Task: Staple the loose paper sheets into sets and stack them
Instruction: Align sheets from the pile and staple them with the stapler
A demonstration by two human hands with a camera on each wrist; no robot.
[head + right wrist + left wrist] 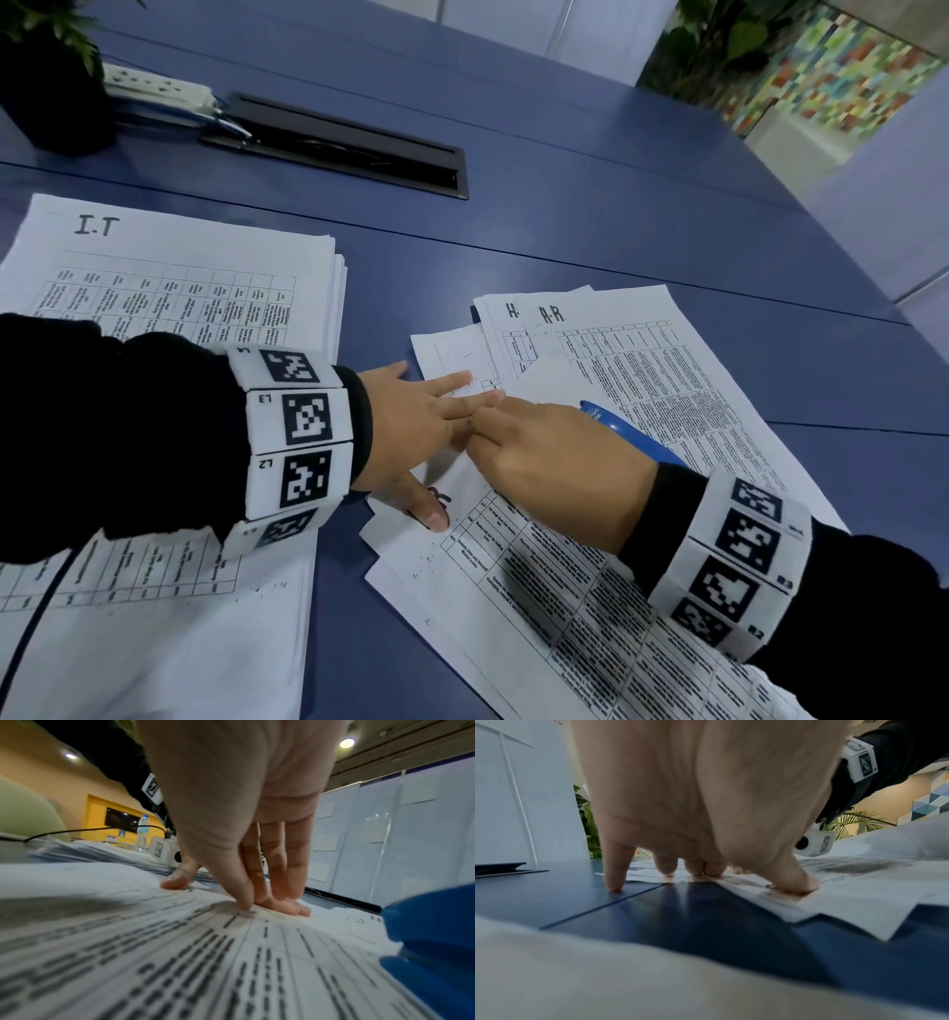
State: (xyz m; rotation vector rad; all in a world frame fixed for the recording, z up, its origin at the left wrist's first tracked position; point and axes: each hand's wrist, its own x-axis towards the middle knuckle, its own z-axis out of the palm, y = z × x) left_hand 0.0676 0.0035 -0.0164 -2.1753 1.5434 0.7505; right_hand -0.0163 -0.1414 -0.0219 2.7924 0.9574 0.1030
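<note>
Over the loose sheets [590, 555], the left hand [411, 437] and right hand [560, 473] are pressing with flat, straight fingers, likely squaring pages for stapling.

Blue stapler [634, 434] was mostly covered by the right hand [557, 470] in the head view (cut off at the frame edge in the right wrist view). Print on the loose sheets [662, 380] was too small to read.
</note>
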